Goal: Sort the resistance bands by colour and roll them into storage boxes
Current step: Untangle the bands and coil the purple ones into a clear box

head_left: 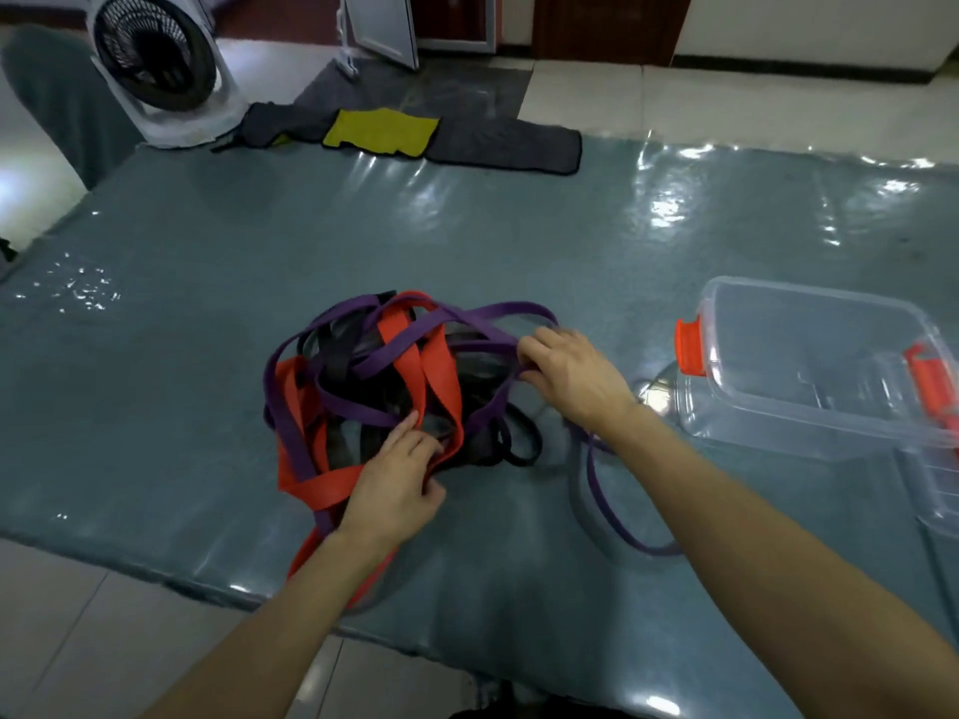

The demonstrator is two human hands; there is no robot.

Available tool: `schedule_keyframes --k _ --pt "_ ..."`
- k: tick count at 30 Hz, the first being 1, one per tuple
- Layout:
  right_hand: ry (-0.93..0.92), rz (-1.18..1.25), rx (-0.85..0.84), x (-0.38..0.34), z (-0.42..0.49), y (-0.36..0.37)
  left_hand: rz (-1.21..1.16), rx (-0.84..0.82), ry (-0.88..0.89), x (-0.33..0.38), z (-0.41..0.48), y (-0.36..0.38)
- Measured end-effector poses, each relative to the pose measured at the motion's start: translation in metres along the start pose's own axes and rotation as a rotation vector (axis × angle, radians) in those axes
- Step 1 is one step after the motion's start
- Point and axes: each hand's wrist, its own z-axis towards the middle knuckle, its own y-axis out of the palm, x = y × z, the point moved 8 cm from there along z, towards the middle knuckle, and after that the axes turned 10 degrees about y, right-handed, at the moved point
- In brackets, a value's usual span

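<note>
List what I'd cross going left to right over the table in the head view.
Tangle of bands → right hand at the tangle's right edge → clear storage box. The left hand lies over the tangle, so it is left out.
</note>
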Motion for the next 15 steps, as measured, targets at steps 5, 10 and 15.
schedule_keyframes --k 5,10,15 --pt "0.107 0.015 -0.035 -0.015 0.035 -0.109 -0.128 0.291 -0.007 -0.019 0.029 -0.103" --pt "0.036 0.064 0.262 -0.070 0.057 -0.249 -0.636 0.419 -0.137 -0.031 0.066 -0.186" --pt "0.025 0.012 0.359 -0.091 0.055 -0.332 -0.874 0.183 -0.244 -0.004 0.081 -0.190"
